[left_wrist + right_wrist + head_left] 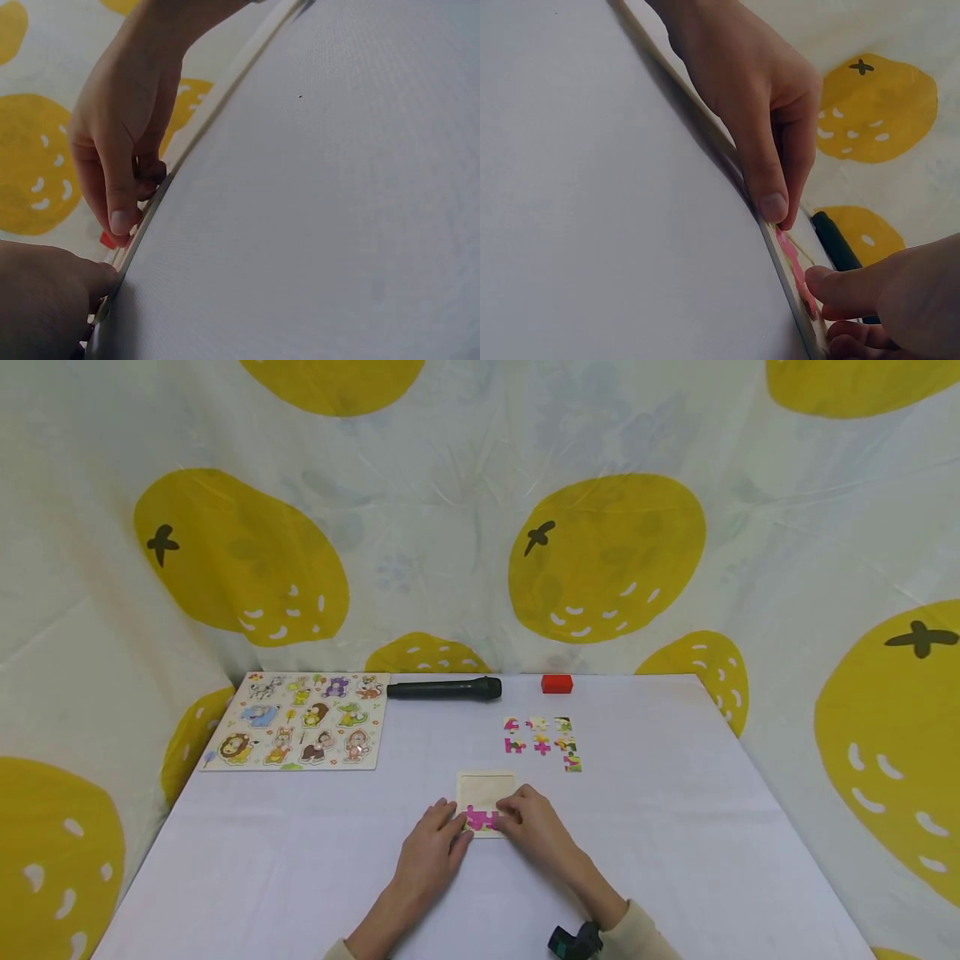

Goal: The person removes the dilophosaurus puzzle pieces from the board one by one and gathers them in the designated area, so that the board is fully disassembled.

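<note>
A small wooden puzzle tray lies on the table in front of the person. Joined pink puzzle pieces fill part of its near side, and in the right wrist view they form a thin pink strip. My left hand holds the tray's near left corner, thumb along the near edge and fingers by the left side. From the right, my right hand pinches a puzzle piece at the tray's near right corner. Its fingers curl over and mostly hide that piece. Both hands meet the tray in the left wrist view.
Several loose puzzle pieces lie beyond the tray, to the right. A red block and a black microphone sit along the back edge. An animal puzzle board occupies the back left. A patterned curtain hangs behind the table.
</note>
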Motion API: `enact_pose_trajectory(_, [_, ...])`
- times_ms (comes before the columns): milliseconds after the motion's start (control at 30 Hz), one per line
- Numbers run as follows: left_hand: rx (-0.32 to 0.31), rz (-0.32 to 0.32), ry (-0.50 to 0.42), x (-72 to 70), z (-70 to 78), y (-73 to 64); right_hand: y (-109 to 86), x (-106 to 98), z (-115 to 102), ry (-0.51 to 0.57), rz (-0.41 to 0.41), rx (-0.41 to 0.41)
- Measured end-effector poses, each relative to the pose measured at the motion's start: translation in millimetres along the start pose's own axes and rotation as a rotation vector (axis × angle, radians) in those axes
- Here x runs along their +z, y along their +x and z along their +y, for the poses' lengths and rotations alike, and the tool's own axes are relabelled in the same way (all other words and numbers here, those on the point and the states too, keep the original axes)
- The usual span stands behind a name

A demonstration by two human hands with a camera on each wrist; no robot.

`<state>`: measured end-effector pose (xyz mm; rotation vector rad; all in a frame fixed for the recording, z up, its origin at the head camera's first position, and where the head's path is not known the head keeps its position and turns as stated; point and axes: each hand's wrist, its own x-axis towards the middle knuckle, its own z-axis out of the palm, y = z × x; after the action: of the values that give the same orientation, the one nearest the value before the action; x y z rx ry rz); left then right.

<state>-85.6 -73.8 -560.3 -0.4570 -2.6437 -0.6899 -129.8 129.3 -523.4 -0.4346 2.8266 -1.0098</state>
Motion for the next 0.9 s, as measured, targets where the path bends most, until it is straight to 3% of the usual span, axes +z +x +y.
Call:
enact_pose_trajectory(467, [0.011,0.024,-0.002,0.4,0.4,-0.5,-3.4,3.1,-4.2,-0.049,-0.04,-0.027])
enact_pose_trajectory(900, [0.005,0.006,0.019,1.4,1.5,-0.5,-1.6,-0.7,-3.2,0.046,-0.052,-0.069])
